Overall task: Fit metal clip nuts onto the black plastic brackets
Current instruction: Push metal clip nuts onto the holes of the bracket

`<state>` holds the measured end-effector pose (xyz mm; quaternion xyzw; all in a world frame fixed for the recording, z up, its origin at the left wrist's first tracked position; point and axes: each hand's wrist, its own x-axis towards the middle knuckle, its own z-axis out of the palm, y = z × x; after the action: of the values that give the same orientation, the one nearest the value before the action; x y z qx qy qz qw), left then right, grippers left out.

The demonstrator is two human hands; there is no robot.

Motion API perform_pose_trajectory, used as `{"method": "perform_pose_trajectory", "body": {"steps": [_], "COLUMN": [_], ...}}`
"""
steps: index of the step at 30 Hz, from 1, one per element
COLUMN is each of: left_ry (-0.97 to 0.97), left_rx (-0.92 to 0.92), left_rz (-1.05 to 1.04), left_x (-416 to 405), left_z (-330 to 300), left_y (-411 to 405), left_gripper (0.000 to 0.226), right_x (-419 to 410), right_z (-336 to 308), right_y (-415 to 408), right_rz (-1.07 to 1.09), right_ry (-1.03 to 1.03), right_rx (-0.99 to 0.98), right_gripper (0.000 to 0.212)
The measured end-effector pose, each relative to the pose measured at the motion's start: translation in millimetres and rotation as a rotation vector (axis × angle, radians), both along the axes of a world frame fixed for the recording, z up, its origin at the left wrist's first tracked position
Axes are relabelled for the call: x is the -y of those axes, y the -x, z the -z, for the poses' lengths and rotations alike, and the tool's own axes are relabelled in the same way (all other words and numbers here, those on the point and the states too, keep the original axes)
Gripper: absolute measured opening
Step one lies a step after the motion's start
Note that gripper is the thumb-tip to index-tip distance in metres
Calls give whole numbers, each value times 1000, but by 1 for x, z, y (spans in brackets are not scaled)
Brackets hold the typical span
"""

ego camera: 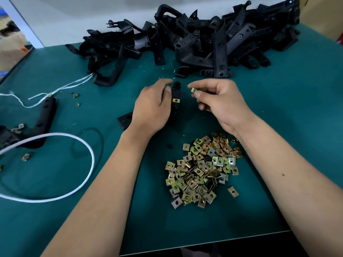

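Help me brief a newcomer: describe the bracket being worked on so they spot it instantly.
On the green table, beyond the clip nut heap, find the hands. The left hand grips one black bracket. Unlike the black pile behind, it already carries a brass clip nut.

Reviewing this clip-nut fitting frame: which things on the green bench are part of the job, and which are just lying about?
Part of the job:
- bracket held by left hand, one nut already on it
- clip nut pinched by right hand
- nut pile
- bracket heap

Lying about:
- white cord
- white strapping
- stray nuts at left
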<state>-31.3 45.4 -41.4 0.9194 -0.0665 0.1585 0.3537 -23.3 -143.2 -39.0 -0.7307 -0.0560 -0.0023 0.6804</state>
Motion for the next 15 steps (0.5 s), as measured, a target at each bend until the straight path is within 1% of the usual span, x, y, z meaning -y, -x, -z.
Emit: {"method": "perform_pose_trajectory", "body": {"steps": [4,10,15], "left_ry": [-74,-78,-119], "left_rx": [-6,-18,-11], "left_rz": [11,17,26], "left_x": [10,13,13], "left_z": [1,1,0], "left_y": [2,6,6], "left_gripper": [37,38,39], "right_x": [-2,2,-1], "right_z": [1,3,6], "right_y": [0,-2,-3], "right_rz": [2,2,55], "right_ry": [15,101,111], "right_rx": [10,42,58], "right_gripper": [24,26,18]}}
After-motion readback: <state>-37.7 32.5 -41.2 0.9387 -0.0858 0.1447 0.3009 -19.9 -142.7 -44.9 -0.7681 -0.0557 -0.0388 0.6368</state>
